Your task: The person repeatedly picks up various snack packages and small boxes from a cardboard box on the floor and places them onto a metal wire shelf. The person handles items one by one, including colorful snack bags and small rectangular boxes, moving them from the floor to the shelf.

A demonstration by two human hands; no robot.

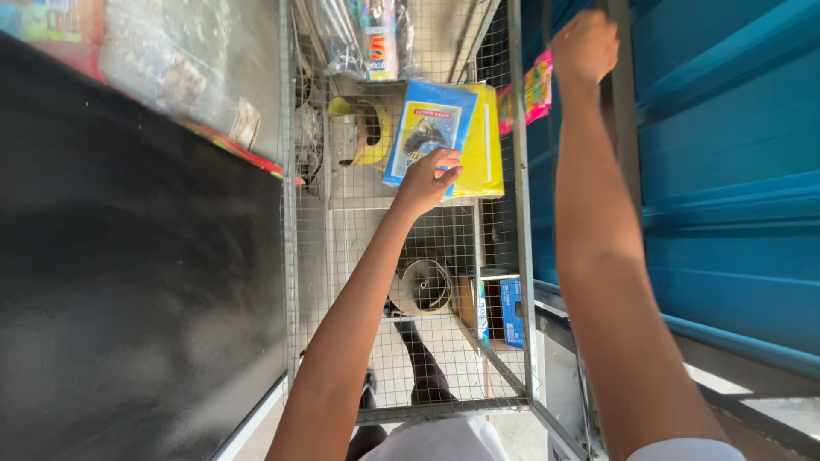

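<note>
**Blue packet gripped on a wire rack**

At nine o'clock a dark panel [128, 256] is seen, with plastic-wrapped goods [171, 60] above it at eleven. Nearer the centre, a wire mesh rack [295, 256] is hung with a yellow tape roll [371, 132]. The blue packet [427, 128] (a dark animal is pictured on it) is grasped at its lower edge by the left hand [424, 181], against a yellow packet [483, 145]. At one o'clock the right hand [585, 47] is clenched around a grey post [628, 128] beside a blue corrugated wall [735, 171].
</note>
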